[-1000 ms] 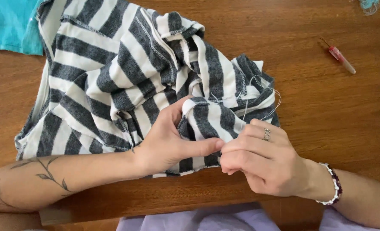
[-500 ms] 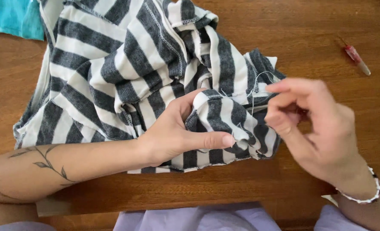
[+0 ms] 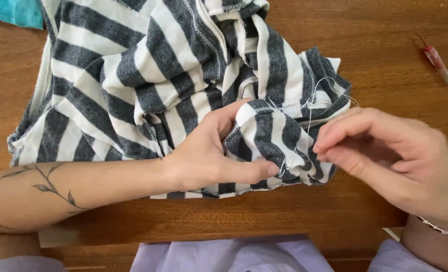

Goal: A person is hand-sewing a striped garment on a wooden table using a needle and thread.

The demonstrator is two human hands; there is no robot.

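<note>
The striped garment, grey and white, lies bunched on the wooden table, spread from upper left to centre. Your left hand rests on its lower edge. Its grip is clenched on a raised fold of the fabric: thumb along the underside, fingers tucked behind the fold, so the fold stands up just right of the palm.

Your right hand hovers just beside the same fold, at its right edge. Its thumb and forefinger tips are pinched together, touching or nearly touching the cloth. A fine white thread runs from the fold up toward those fingertips; whether the pinch actually grasps the thread or a needle cannot be told.

A small red-handled tool lies on the table, well apart, at upper right. A teal cloth shows at the upper left corner.
</note>
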